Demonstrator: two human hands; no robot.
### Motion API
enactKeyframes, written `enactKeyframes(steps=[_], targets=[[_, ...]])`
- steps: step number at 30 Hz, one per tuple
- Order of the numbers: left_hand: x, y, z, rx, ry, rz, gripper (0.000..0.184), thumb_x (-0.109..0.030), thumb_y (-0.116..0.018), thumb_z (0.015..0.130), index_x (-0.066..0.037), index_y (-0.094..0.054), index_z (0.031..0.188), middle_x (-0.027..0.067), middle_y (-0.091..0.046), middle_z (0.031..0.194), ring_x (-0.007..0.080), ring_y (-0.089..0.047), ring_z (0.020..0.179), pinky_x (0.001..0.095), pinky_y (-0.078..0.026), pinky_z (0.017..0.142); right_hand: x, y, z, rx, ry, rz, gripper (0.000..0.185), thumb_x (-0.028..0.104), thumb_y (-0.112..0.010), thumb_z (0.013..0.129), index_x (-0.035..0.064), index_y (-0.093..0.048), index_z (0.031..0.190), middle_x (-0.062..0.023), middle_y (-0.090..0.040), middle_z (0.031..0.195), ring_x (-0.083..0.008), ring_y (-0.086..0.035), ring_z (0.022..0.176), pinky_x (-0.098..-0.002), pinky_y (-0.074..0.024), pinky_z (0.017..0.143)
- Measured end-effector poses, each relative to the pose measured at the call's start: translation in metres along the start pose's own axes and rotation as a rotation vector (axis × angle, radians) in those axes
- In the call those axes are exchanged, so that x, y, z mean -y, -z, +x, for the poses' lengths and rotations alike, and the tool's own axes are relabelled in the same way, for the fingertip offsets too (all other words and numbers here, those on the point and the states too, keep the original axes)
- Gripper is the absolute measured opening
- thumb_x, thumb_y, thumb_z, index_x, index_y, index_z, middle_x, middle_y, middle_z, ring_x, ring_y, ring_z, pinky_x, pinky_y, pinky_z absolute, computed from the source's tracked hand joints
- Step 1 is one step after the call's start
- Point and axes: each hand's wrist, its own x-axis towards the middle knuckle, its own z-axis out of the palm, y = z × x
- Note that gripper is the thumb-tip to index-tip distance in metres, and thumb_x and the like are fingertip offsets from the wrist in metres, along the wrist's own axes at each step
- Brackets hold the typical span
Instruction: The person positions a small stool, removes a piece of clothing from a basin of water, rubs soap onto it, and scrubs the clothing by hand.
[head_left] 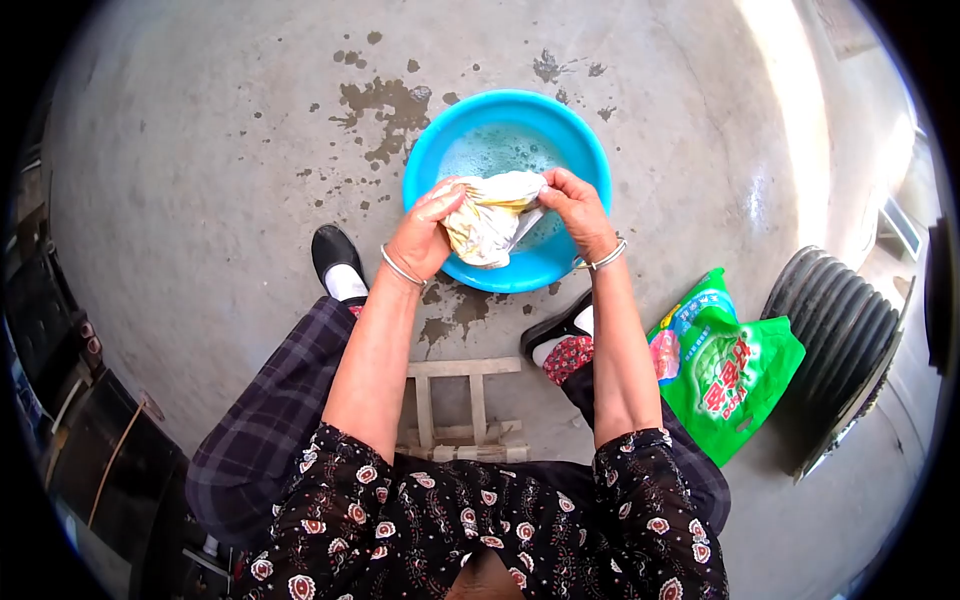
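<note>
A wet white cloth point(490, 220) with yellow patches is stretched between my two hands, above a blue basin point(588, 150). Soapy water point(500, 150) with bubbles fills the lower part of the basin. My left hand point(425, 230) grips the bunched left side of the cloth, thumb on top. On the other side, my right hand point(580, 210) pinches the cloth's upper right corner between thumb and fingers. The cloth's lower part hangs down in folds. Its exact kind cannot be made out.
Wet splashes point(385, 110) mark the concrete floor around the basin. At right lie a green detergent bag point(735, 380) and a coil of black hose point(830, 330). A wooden stool frame point(465, 368) is between my legs. Dark furniture point(110, 460) stands at left.
</note>
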Motion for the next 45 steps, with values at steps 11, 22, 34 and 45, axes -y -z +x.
enactKeyframes(steps=[11, 22, 34, 45], targets=[[0.028, -0.009, 0.043, -0.455, -0.133, 0.657, 0.046, -0.032, -0.056, 0.087, 0.002, -0.048, 0.117, 0.0125, -0.055, 0.111, 0.0176, -0.051, 0.101, 0.0288, -0.041, 0.085, -0.029, -0.048, 0.036, -0.551, 0.259, -0.846, 0.030, 0.013, -0.060, 0.078, 0.0066, -0.058, 0.106, -0.0142, -0.063, 0.087, -0.0282, -0.061, 0.077, -0.0366, -0.0482, 0.068], [0.052, -0.026, 0.034, -0.300, -0.250, 0.025, 0.019, -0.023, -0.053, 0.089, -0.004, -0.055, 0.094, 0.0036, -0.057, 0.086, 0.0118, -0.056, 0.076, 0.0269, -0.047, 0.065, 0.000, -0.084, 0.026, -0.681, 0.211, -0.415, 0.027, 0.032, -0.062, 0.080, 0.0079, -0.054, 0.072, -0.0162, -0.058, 0.060, -0.0357, -0.058, 0.055, -0.0414, -0.0450, 0.049], [0.039, -0.027, 0.031, -0.384, -0.254, 0.237, 0.027, -0.026, -0.052, 0.088, -0.004, -0.057, 0.074, 0.0006, -0.052, 0.067, 0.0099, -0.046, 0.061, 0.0265, -0.039, 0.055, 0.010, -0.109, 0.008, -0.774, 0.250, -0.438, 0.027, 0.030, -0.056, 0.083, 0.0069, -0.056, 0.070, -0.0163, -0.056, 0.056, -0.0358, -0.058, 0.054, -0.0406, -0.0451, 0.049], [0.034, -0.034, 0.008, -0.108, -0.086, 0.021, 0.025, -0.021, -0.052, 0.090, 0.002, -0.055, 0.099, 0.0085, -0.061, 0.092, 0.0151, -0.060, 0.083, 0.0280, -0.048, 0.074, -0.013, -0.059, 0.021, -0.553, 0.151, -0.243, 0.035, 0.035, -0.054, 0.086, 0.0011, -0.059, 0.078, -0.0188, -0.059, 0.068, -0.0282, -0.059, 0.062, -0.0369, -0.0447, 0.059]])
